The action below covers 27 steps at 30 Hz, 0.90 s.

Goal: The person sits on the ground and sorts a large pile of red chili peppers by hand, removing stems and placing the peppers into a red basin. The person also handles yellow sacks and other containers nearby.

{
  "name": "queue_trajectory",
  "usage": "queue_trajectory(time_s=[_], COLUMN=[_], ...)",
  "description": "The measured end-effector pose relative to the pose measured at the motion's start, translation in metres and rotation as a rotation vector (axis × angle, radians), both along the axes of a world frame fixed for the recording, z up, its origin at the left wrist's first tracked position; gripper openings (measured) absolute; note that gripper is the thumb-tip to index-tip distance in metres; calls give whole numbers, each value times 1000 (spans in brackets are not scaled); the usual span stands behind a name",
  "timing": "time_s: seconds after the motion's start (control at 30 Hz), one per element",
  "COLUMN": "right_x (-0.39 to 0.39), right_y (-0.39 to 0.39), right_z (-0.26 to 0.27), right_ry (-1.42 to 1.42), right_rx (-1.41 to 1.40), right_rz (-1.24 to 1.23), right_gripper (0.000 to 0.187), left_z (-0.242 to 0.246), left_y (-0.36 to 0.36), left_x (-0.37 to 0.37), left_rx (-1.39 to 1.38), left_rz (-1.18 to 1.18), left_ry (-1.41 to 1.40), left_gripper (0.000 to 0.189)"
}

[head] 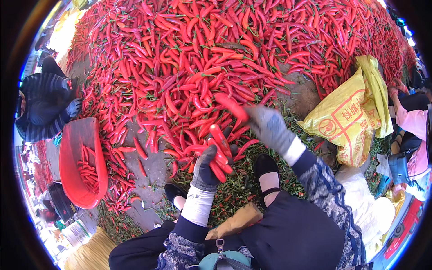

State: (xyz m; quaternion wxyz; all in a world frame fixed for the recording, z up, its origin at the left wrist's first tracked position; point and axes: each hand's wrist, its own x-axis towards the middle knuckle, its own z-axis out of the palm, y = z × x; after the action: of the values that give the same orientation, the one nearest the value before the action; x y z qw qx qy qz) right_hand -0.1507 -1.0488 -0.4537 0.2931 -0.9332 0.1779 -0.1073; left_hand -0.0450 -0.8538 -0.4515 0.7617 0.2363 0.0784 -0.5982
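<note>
A large heap of red chili peppers point(189, 67) spreads over the ground before me. My left hand point(207, 168), in a grey glove with a white cuff, is closed around several red chili peppers point(219, 143) at the heap's near edge. Up and to the right of it, my right hand point(270, 126), also gloved and blurred, has a red chili pepper point(231, 106) at its fingertips. Green pepper stems point(243, 189) litter the ground below both hands, between my black shoes.
A red plastic scoop point(79, 162) holding some peppers lies at left, beside a person in striped clothing point(44, 104). A yellow woven sack point(347, 118) stands at right. Beyond it is a person in pink point(411, 125). A white bucket point(76, 233) stands lower left.
</note>
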Motion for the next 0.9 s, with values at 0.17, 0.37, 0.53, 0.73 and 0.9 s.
queue_trajectory(time_s=[0.17,0.37,0.53,0.73,0.9], right_x=[-18,-20,-20,-14,21], right_y=[51,61,75,12,-45], right_z=[22,25,5,-11,-35], right_ry=[-29,126,173,112,385], right_rx=[527,964,983,55,-98], right_rz=[106,44,-69,-233,-290], right_gripper=[32,21,16,34,39], left_z=[-4,3,16,28,31], left_y=[7,21,17,11,11], left_x=[-2,-7,3,9,6], left_rx=[-123,-90,138,102,132], left_rz=[55,86,-100,41,12], left_ry=[274,190,-357,-247,-130], left_gripper=[73,60,62,68,65])
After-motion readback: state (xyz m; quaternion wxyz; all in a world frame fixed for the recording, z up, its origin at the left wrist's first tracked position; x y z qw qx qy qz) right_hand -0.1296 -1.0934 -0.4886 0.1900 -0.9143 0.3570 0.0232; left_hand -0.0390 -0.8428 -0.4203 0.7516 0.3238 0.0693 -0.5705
